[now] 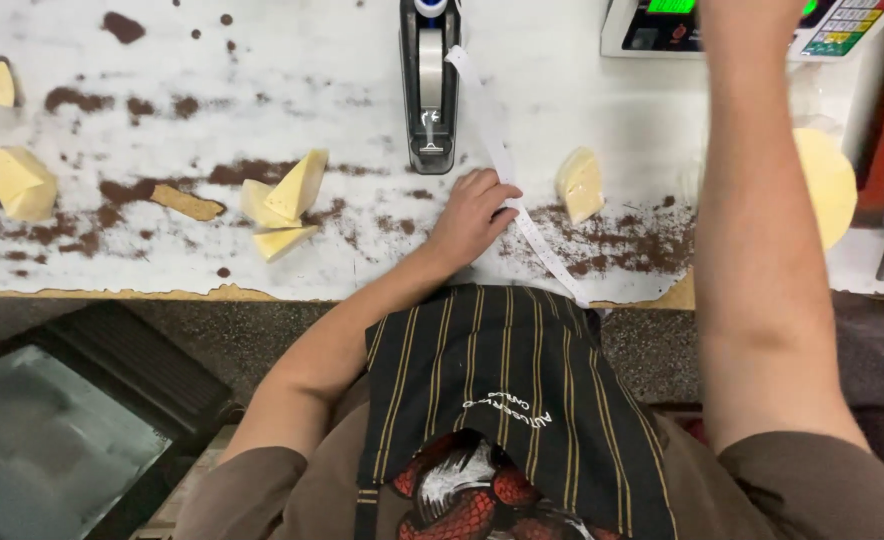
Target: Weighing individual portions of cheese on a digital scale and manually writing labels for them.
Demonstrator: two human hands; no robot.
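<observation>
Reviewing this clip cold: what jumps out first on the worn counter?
The left hand presses on a long white paper strip that trails from the dark tape dispenser over the chipped white counter. Pale yellow cheese wedges lie scattered to the left, and another wedge sits right of the strip. The right hand reaches up to the scale.

White label strip (507,170) trailing from black dispenser (429,85); green-lit scale screen (671,6) at top right
</observation>
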